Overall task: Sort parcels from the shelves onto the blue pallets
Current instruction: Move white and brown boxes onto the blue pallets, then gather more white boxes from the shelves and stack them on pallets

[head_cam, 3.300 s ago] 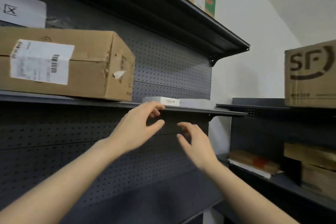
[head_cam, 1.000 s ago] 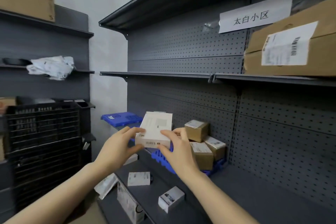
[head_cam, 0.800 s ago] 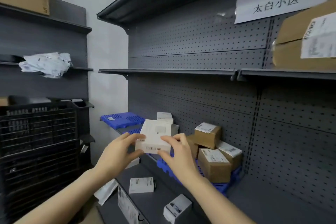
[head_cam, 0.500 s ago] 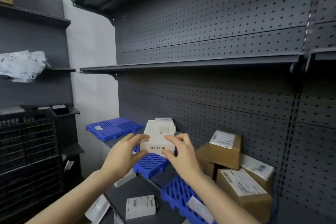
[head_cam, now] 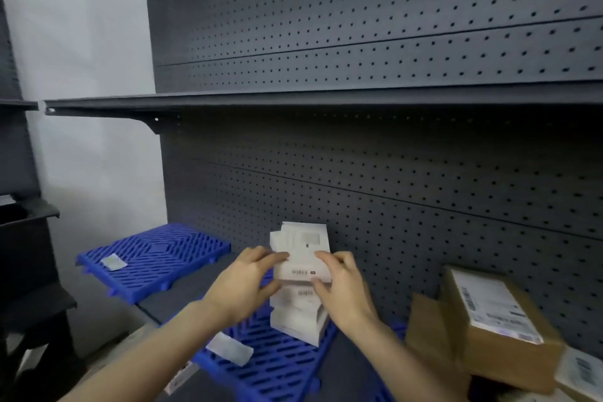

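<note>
Hands meeting on a white parcel box (head_cam: pixel 301 258), held between them at the top of a stack of white boxes (head_cam: pixel 298 313). Left hand (head_cam: pixel 243 284) clamped on the near left edge, thumb over the top face, fingers curled beneath. Right hand (head_cam: pixel 342 287) pinching the near right corner, fingertips across the front face beside the printed barcode strip. Box tilted slightly toward the pegboard back panel (head_cam: pixel 391 192); whether resting on the box below or just above it, cannot tell through the blur.

Directly under the grip, the stack standing on a blue slatted pallet (head_cam: pixel 277 365), with a small flat grey packet (head_cam: pixel 233 347) lying on the slats just left of and nearer than the stack. Farther left and beyond the grip, a second blue pallet (head_cam: pixel 153 256), separated by a strip of bare grey shelf, bearing only a small label-like slip (head_cam: pixel 113 262). Right of the grip, well apart, brown cardboard cartons (head_cam: pixel 489 333) with white shipping labels, blurred. Above the grip, a dark metal shelf (head_cam: pixel 293 98) running across the panel.
</note>
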